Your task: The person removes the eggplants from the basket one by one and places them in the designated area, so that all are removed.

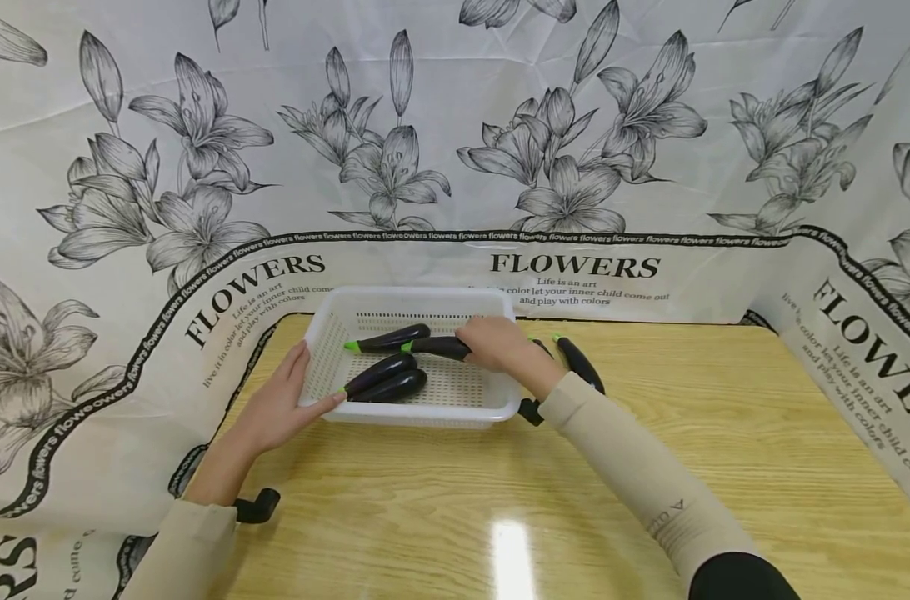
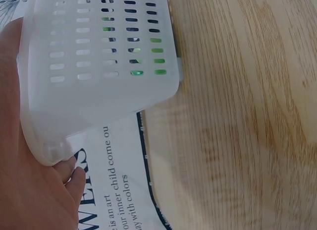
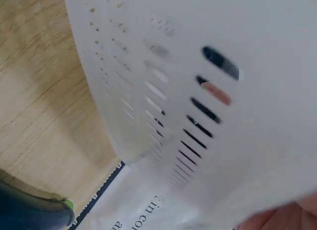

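A white slotted plastic basket (image 1: 417,413) stands at the back of the table. My left hand (image 1: 275,410) grips its left end, thumb along the near rim; in the left wrist view the fingers (image 2: 67,173) curl under the rim. My right hand (image 1: 492,342) reaches over the basket's right side and holds a dark purple eggplant (image 1: 438,347) by its thick end, green stem pointing left. Beneath and around it in the basket lie other eggplants: one (image 1: 391,338) behind, two (image 1: 383,375) near the front left. The basket wall hides most of the right hand in the right wrist view.
Outside the basket, to its right, another eggplant (image 1: 579,363) lies on the wooden table (image 1: 395,508). A green tip (image 1: 536,342) shows beside my right wrist, its body mostly hidden. Flower-printed cloth (image 1: 425,192) walls the back and sides.
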A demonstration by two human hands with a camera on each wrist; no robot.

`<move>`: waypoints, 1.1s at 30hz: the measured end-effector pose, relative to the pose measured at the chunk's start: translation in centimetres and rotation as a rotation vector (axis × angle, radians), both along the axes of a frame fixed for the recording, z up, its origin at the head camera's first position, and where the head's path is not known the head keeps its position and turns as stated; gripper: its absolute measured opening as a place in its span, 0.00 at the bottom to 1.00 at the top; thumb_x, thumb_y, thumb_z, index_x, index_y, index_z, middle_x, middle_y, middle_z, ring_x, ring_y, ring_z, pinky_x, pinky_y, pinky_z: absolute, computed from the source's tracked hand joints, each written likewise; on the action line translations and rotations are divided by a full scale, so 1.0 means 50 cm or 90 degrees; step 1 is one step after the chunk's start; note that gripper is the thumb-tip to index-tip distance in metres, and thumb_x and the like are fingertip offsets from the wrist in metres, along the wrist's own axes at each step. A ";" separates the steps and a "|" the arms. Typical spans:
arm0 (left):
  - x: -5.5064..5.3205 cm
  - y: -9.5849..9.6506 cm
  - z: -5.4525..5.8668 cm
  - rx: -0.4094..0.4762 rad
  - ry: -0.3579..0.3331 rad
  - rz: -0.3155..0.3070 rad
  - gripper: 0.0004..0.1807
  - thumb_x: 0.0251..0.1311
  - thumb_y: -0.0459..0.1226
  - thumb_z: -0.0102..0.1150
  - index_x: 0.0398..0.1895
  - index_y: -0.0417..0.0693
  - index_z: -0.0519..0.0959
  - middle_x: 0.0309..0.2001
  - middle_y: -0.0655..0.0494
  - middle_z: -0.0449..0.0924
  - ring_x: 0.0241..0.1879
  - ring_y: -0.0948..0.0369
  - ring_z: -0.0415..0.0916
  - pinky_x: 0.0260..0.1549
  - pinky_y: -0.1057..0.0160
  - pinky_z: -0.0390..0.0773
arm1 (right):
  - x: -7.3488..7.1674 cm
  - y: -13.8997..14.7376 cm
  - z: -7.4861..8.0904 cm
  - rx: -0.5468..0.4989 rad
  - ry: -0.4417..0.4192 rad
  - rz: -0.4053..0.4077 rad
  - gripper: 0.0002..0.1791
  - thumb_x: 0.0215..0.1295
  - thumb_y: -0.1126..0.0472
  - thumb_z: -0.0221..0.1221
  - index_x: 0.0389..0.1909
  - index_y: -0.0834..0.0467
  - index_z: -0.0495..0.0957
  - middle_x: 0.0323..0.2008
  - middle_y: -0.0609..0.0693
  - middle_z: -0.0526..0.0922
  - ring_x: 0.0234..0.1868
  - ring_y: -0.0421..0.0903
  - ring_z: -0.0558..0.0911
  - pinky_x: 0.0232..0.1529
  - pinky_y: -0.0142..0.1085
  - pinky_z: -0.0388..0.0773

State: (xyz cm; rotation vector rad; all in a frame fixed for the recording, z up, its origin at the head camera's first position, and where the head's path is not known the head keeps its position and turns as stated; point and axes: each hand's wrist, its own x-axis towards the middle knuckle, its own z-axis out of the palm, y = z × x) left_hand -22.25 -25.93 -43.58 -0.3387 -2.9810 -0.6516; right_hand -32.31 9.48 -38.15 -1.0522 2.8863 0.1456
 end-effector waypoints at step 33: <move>0.001 0.002 0.007 0.000 -0.006 -0.011 0.60 0.67 0.68 0.51 0.82 0.33 0.42 0.82 0.36 0.37 0.76 0.33 0.50 0.64 0.30 0.65 | 0.103 0.188 0.065 -0.221 0.007 -0.028 0.19 0.70 0.57 0.66 0.55 0.65 0.82 0.44 0.56 0.85 0.43 0.52 0.82 0.45 0.48 0.80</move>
